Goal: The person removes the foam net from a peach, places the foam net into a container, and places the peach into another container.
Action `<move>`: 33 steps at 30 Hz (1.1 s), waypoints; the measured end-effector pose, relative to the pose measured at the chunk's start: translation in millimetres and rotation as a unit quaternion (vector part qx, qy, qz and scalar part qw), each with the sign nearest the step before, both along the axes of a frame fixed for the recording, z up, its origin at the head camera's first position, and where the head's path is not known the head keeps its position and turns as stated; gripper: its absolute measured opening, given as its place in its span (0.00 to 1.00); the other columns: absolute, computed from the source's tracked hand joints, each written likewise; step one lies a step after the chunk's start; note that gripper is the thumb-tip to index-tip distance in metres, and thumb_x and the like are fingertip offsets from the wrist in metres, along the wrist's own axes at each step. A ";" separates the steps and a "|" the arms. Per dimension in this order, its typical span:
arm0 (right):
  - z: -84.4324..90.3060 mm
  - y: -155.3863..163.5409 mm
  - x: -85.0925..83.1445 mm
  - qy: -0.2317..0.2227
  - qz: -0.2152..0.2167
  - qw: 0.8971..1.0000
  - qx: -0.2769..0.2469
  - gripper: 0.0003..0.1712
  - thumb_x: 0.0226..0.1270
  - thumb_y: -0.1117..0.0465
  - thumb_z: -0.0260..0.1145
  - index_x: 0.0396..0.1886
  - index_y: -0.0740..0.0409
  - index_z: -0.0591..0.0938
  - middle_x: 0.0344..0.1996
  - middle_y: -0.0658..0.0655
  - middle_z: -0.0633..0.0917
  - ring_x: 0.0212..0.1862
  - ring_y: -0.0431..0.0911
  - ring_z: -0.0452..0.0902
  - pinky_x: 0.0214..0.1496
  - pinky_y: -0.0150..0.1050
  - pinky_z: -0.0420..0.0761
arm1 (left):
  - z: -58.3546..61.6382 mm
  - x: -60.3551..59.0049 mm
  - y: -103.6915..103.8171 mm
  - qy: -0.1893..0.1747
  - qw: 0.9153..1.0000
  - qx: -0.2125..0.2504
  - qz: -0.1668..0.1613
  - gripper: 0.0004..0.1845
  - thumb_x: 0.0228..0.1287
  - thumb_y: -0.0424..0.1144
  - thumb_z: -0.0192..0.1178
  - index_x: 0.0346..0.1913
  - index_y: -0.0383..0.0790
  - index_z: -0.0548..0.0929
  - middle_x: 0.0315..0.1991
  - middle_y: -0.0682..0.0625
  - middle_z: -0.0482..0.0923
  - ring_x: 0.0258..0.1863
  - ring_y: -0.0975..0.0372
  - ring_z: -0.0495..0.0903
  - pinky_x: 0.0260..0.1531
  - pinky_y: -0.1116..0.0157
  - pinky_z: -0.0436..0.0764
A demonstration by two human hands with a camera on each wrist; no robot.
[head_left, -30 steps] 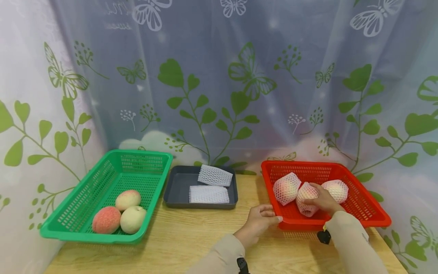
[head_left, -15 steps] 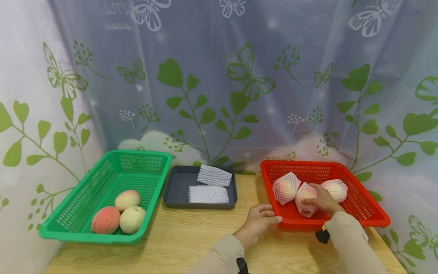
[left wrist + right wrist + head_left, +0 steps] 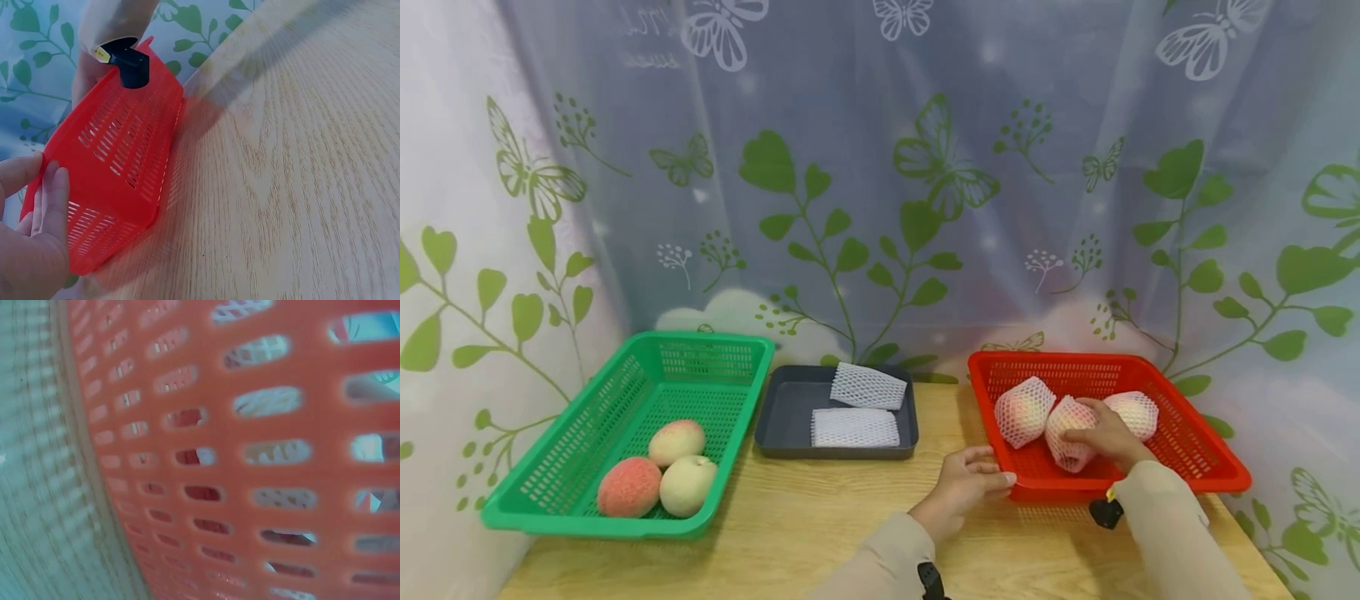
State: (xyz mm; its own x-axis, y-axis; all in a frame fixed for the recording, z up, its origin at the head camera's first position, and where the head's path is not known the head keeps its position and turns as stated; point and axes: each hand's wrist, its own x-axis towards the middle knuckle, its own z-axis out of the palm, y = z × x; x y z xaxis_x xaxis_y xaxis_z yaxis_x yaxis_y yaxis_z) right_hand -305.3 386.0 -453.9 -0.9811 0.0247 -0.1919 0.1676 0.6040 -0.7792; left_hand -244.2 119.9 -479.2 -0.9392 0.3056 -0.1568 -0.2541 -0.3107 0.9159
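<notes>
A red basket (image 3: 1052,359) stands at the right of the wooden table (image 3: 820,533) and holds three fruits in white foam nets. My right hand (image 3: 1101,433) reaches in over the front rim, its fingers curled round the middle wrapped fruit (image 3: 1063,425). The other two wrapped fruits (image 3: 1022,411) (image 3: 1138,412) lie on either side of it. My left hand (image 3: 973,477) rests with straight fingers against the basket's front left corner. In the left wrist view the left hand (image 3: 37,231) lies flat on the red basket (image 3: 125,162). The right wrist view shows only the red basket's (image 3: 250,456) slotted wall.
A green basket (image 3: 715,337) at the left holds three bare fruits (image 3: 677,442). Between the baskets sits a dark grey tray (image 3: 782,408) with two flat white foam nets (image 3: 853,427). A leaf-and-butterfly-printed curtain closes off the back and sides.
Both hands keep their places on the basket and the wrapped fruit; only the head view has drifted slightly.
</notes>
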 end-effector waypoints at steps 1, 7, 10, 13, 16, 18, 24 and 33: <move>0.3 0.4 0.4 0.004 -0.004 1.000 0.000 0.52 0.58 0.57 0.71 0.72 0.68 0.50 0.68 0.78 0.53 0.64 0.71 0.52 0.64 0.72 0.55 | -0.2 0.0 0.2 -0.001 1.000 0.002 -0.001 0.24 0.53 0.21 0.67 0.55 0.29 0.74 0.32 0.47 0.79 0.28 0.61 0.83 0.38 0.59 0.85; 8.3 1.6 4.4 0.007 -0.015 1.000 -0.006 0.53 0.59 0.56 0.70 0.73 0.68 0.48 0.69 0.77 0.51 0.66 0.71 0.50 0.64 0.71 0.57 | 0.3 0.0 1.1 -0.003 1.000 0.003 0.001 0.25 0.52 0.21 0.67 0.55 0.29 0.74 0.31 0.47 0.78 0.27 0.61 0.83 0.39 0.58 0.85; 14.2 1.9 7.4 -0.002 -0.028 0.999 -0.021 0.53 0.61 0.55 0.69 0.74 0.67 0.46 0.69 0.77 0.49 0.66 0.71 0.50 0.63 0.68 0.60 | 0.5 0.1 1.4 -0.004 1.000 0.001 0.001 0.25 0.53 0.21 0.67 0.55 0.29 0.74 0.31 0.47 0.78 0.27 0.61 0.83 0.39 0.58 0.85; 17.9 1.7 10.5 -0.006 -0.043 0.998 -0.041 0.53 0.63 0.54 0.68 0.74 0.65 0.44 0.69 0.77 0.49 0.64 0.70 0.52 0.61 0.65 0.66 | 0.2 0.4 1.6 -0.005 1.000 0.000 0.000 0.26 0.53 0.21 0.67 0.56 0.28 0.74 0.32 0.46 0.79 0.27 0.61 0.83 0.38 0.58 0.85; 18.6 1.5 12.7 0.005 -0.044 0.998 -0.049 0.53 0.63 0.54 0.67 0.75 0.65 0.44 0.68 0.77 0.51 0.62 0.68 0.56 0.59 0.61 0.72 | -0.6 0.7 1.7 -0.005 1.000 0.001 -0.001 0.26 0.53 0.21 0.66 0.57 0.28 0.73 0.32 0.46 0.79 0.28 0.61 0.83 0.38 0.59 0.85; 19.9 0.2 14.6 0.018 -0.040 0.998 -0.048 0.52 0.64 0.55 0.67 0.74 0.66 0.44 0.67 0.77 0.52 0.59 0.65 0.58 0.57 0.57 0.76 | -0.8 0.9 1.8 -0.003 1.000 0.002 0.000 0.26 0.53 0.21 0.66 0.57 0.28 0.73 0.32 0.46 0.79 0.28 0.61 0.83 0.38 0.59 0.85; 25.0 -5.4 22.0 0.038 -0.028 0.997 -0.055 0.52 0.64 0.54 0.67 0.74 0.67 0.45 0.68 0.76 0.52 0.57 0.63 0.60 0.50 0.48 0.81 | 0.6 3.7 1.6 -0.004 1.000 0.006 -0.001 0.27 0.53 0.21 0.66 0.58 0.27 0.73 0.33 0.45 0.79 0.30 0.60 0.84 0.39 0.58 0.85; 37.1 -19.3 28.0 0.054 -0.015 0.997 -0.045 0.54 0.63 0.50 0.67 0.76 0.61 0.44 0.71 0.74 0.49 0.59 0.64 0.59 0.45 0.50 0.79 | 4.6 4.6 0.7 0.003 1.000 -0.002 0.005 0.26 0.53 0.21 0.66 0.57 0.26 0.73 0.33 0.45 0.79 0.29 0.60 0.83 0.39 0.58 0.85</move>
